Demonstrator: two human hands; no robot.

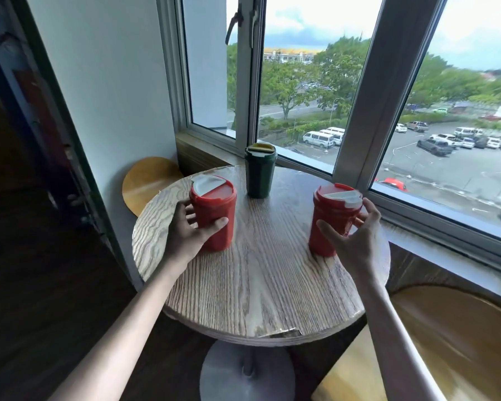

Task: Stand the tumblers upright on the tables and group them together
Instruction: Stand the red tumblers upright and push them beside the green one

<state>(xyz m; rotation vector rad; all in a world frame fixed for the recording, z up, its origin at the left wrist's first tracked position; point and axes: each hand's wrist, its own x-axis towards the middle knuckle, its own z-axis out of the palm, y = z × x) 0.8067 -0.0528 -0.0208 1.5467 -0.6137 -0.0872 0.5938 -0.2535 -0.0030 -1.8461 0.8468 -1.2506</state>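
Three lidded tumblers stand upright on the round wooden table (261,285). My left hand (190,231) grips the left red tumbler (214,209), thumb across its front and fingers behind. My right hand (356,238) is spread around the right red tumbler (331,215), with its thumb straight in front and its fingertips at the far side near the lid; the grip looks loose. A dark green tumbler (259,172) with a yellowish lid stands at the table's far edge by the window, apart from both red ones.
A window sill (446,256) runs behind and to the right of the table. One wooden stool (148,183) sits at the back left, another (446,342) at the near right. The table's metal base (246,371) is below.
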